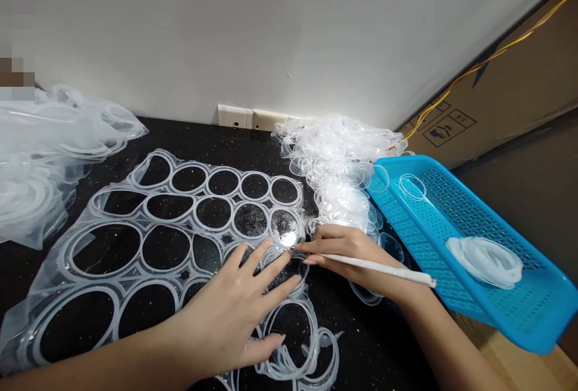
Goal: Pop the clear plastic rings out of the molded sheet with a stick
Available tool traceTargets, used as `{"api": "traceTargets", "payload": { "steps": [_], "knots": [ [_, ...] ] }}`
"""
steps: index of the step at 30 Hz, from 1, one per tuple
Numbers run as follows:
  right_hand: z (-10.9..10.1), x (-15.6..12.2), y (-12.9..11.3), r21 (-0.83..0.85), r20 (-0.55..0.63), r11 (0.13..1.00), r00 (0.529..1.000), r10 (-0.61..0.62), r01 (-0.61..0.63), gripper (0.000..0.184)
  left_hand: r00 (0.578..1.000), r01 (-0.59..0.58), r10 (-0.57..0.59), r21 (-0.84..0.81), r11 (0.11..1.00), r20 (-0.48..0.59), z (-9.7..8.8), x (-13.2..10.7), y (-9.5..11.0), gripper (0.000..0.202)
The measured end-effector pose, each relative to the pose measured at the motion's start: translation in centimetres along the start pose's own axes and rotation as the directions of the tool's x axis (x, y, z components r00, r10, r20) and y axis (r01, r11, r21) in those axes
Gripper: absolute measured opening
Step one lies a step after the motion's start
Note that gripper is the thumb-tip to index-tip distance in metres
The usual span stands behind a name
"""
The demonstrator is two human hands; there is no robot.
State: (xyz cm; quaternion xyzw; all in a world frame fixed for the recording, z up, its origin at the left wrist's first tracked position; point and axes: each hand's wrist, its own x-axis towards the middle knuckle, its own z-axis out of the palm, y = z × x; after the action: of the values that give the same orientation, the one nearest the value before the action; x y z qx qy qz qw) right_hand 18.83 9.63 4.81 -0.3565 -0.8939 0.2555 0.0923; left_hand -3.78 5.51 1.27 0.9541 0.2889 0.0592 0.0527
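Note:
A translucent plastic sheet [149,222] with several round cut-outs lies on the black speckled counter [203,138]. My left hand [235,312] rests flat on its right part with fingers spread. My right hand [347,252] pinches a thin white-wrapped stick tool [383,267], its tip at the edge of a clear disc [285,228] still in the sheet. A pile of loose clear discs and rings [338,162] lies just behind my right hand.
A blue perforated basket [451,228] sits at the right, holding a stack of white rings [485,258] and a clear disc. More crumpled plastic sheeting [49,150] lies at the left. A cardboard box [506,90] leans at the right, against the white wall.

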Motion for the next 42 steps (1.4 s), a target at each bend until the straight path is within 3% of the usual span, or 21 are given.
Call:
{"api": "traceTargets", "payload": {
  "steps": [7,20,23,27,34,42],
  "knots": [
    [0.4,-0.1,0.2,0.068,-0.001,0.998,1.000,-0.004,0.004,0.029,1.000,0.002,-0.002,-0.005,1.000,0.006,0.1,0.0,0.0,0.055],
    [0.8,0.1,0.5,0.025,-0.069,1.000,0.998,0.005,-0.003,0.030,1.000,0.008,-0.008,0.004,1.000,-0.008,0.4,-0.2,0.1,0.054],
    [1.3,0.3,0.4,-0.032,-0.079,0.998,0.996,0.048,-0.051,0.027,1.000,0.010,-0.010,0.002,1.000,-0.012,0.3,-0.1,0.0,0.054],
    [2.3,0.4,0.6,-0.127,-0.124,0.992,0.992,-0.028,0.012,0.029,1.000,0.007,-0.007,-0.001,1.000,-0.002,0.2,-0.1,0.1,0.054],
    [2.9,1.7,1.4,-0.202,-0.371,0.978,0.920,-0.130,0.057,0.028,0.999,-0.003,0.005,-0.030,1.000,0.050,-0.2,-0.1,0.0,0.055],
    [2.7,4.3,2.4,-0.351,-0.493,0.931,0.865,-0.092,-0.100,0.031,0.996,-0.010,0.015,-0.067,0.998,0.083,-0.5,0.2,-0.3,0.058]
  ]
}}
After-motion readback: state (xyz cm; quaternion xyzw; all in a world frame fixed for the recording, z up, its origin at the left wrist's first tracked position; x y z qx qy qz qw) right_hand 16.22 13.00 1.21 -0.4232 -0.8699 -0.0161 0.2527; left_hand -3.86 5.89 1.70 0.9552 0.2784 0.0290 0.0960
